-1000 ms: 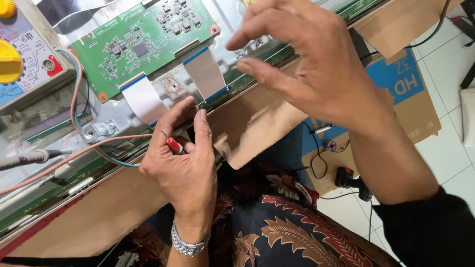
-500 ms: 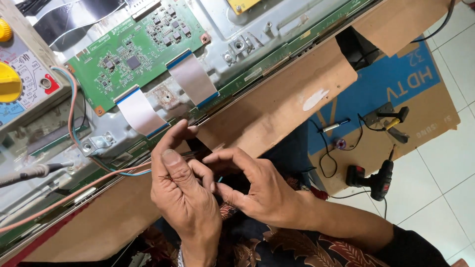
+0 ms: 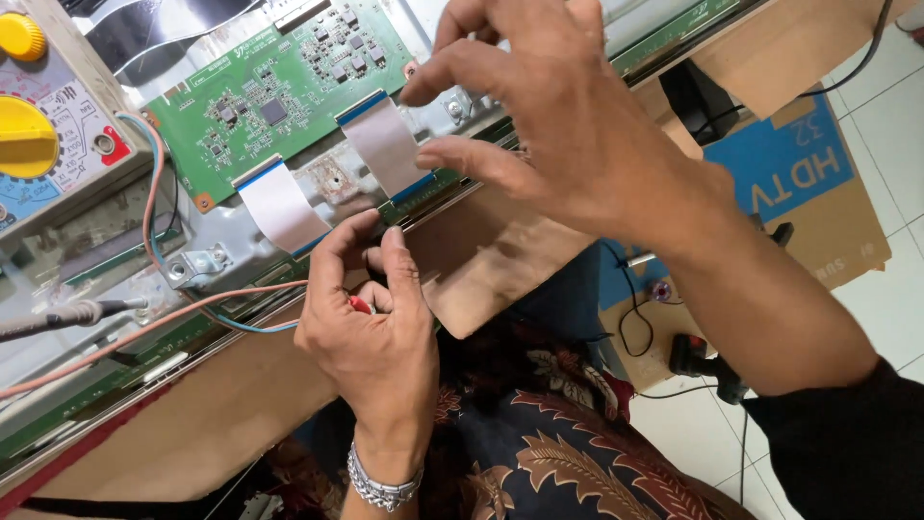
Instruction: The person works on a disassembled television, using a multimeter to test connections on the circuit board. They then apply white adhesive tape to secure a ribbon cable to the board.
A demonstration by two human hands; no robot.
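Note:
My left hand (image 3: 371, 327), with a metal bracelet on the wrist, is closed on a small red test probe (image 3: 359, 304) at the edge of a long narrow green strip board (image 3: 433, 183). A red wire (image 3: 144, 332) runs from the probe to the left. My right hand (image 3: 568, 125) hovers above with fingers spread and holds nothing. Its fingertips are near the right-hand one of two white flat ribbon cables (image 3: 385, 144), (image 3: 279, 204). Both cables join a green circuit board (image 3: 279, 91) to the strip below.
A yellow-dialled analogue multimeter (image 3: 43, 125) sits at the upper left with red and blue leads. A brown cardboard sheet (image 3: 491, 255) lies under the panel's edge. On the tiled floor at right are a blue-printed cardboard box (image 3: 818, 193) and a cordless screwdriver (image 3: 698, 361).
My right hand has lifted away from my left hand and moved up over the ribbon cable, fingers spread. My left hand stays on the red probe.

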